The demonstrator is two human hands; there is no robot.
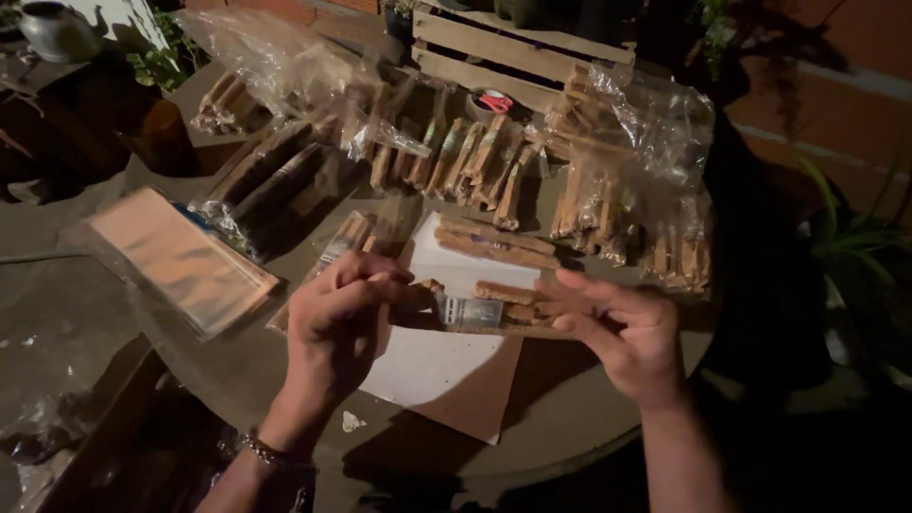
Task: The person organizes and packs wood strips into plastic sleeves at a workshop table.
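I see my left hand (334, 318) and right hand (622, 328) both clenched on one clear plastic packet of brown wooden sticks (494, 309), pinched at opposite ends, above white paper sheet (427, 366).

I take the white sheet (432, 366) on the round table (560, 418) as my landmark. Above its near half, my left hand (332, 328) and right hand (622, 328) hold a small packet of sticks (494, 309) between them. Loose sticks (494, 242) lie on the sheet's far end. Left of the sheet sits a stack of flat sleeves (176, 256). Behind it lie rows of bagged sticks (475, 157), and further back a wooden crate (518, 47). Right of it, more bagged sticks (632, 180) are piled.
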